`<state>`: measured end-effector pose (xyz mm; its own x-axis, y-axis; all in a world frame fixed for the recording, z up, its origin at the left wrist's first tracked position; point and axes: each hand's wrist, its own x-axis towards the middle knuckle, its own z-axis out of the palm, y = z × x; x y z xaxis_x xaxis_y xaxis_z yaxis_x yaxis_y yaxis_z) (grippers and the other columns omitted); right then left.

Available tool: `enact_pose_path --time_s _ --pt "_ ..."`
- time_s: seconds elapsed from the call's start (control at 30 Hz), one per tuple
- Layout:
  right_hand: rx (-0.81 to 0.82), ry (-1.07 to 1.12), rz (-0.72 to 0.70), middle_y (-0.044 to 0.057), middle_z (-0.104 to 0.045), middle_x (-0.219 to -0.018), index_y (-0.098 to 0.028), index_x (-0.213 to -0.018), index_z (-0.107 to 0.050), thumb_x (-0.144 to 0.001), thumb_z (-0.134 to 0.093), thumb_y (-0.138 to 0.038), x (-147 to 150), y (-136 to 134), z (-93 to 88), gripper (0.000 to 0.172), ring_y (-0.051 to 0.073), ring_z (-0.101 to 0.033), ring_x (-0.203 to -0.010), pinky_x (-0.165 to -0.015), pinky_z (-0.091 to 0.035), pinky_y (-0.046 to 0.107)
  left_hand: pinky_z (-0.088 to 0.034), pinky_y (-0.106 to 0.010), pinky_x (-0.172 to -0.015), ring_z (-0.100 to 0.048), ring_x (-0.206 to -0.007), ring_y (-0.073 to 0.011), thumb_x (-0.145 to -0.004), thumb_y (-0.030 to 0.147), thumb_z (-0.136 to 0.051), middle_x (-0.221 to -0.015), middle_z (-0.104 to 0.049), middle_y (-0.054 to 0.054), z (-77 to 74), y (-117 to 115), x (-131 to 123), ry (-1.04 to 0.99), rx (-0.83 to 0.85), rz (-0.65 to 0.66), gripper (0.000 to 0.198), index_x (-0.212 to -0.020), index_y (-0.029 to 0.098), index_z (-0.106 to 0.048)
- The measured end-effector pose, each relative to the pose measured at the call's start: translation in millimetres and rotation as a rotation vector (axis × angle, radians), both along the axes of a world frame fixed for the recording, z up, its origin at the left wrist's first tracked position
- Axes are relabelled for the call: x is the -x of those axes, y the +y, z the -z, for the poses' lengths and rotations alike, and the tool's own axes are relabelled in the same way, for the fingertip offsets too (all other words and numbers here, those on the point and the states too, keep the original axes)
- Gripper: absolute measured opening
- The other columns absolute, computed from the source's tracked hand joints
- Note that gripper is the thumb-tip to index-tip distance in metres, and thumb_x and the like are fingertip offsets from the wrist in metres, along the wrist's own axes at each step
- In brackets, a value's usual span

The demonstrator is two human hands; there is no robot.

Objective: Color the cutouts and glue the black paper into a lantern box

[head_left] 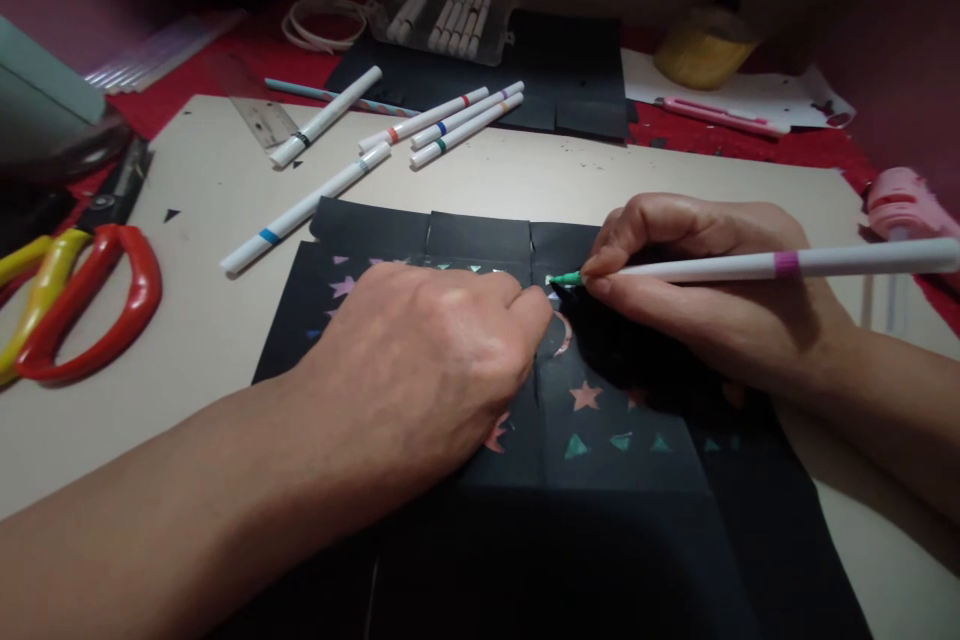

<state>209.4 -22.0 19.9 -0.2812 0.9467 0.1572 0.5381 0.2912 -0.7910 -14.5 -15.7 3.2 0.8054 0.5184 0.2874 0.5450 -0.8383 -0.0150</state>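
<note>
A white marker (697, 267) with a purple band and a green tip lies in the pinch of my right hand (697, 260). Its tip meets the black card (630, 520) near a small pale green shape, just above an orange crescent (563, 334). My left hand (442, 350) is closed and rests on the card left of the tip; what its curled fingers hold, if anything, is hidden. Around both hands the folded card carries coloured stars, such as an orange star (586, 395), and green triangles (620, 442). Part of this pattern is covered by my left hand.
Capped white markers (307, 207) lie behind the card. Scissors (94, 310) with red and yellow handles are at left. Farther back are a marker case (491, 45), a clear ruler (262, 120), a pink cutter (724, 117) and a yellow tape roll (701, 50).
</note>
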Motion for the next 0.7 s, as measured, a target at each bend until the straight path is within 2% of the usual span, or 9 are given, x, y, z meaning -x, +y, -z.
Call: enact_pose_path --time_s 0.23,0.5,0.7 --pt "-0.014 -0.001 0.029 -0.001 -0.067 -0.068 -0.022 -0.07 -0.063 -0.077 -0.07 -0.015 -2.6 1.8 0.7 0.012 0.014 -0.056 -0.06 -0.051 -0.038 0.027 -0.017 -0.033 -0.05 -0.045 -0.052 -0.0177 -0.089 0.017 -0.043 -0.063 -0.053 0.0 0.4 -0.9 -1.2 -0.014 0.0 -0.003 0.021 -0.084 0.02 -0.063" --pt "0.013 0.024 0.018 -0.001 -0.067 -0.07 -0.022 -0.07 -0.063 -0.076 -0.068 -0.011 0.7 0.4 0.8 0.014 0.013 -0.057 -0.059 -0.052 -0.041 0.027 -0.018 -0.033 -0.051 -0.043 -0.051 -0.0172 -0.089 0.018 -0.042 -0.063 -0.053 0.0 0.8 -1.0 0.2 -0.034 -0.001 0.001 0.022 -0.085 0.02 -0.064" --pt "0.047 0.042 0.01 -0.002 -0.067 -0.069 -0.021 -0.071 -0.064 -0.078 -0.069 -0.013 2.3 -1.1 -0.8 0.012 0.012 -0.058 -0.059 -0.054 -0.042 0.026 -0.019 -0.034 -0.051 -0.048 -0.053 -0.0179 -0.087 0.016 -0.048 -0.066 -0.057 0.001 0.8 -0.2 0.9 -0.013 -0.007 0.008 0.02 -0.091 0.019 -0.066"
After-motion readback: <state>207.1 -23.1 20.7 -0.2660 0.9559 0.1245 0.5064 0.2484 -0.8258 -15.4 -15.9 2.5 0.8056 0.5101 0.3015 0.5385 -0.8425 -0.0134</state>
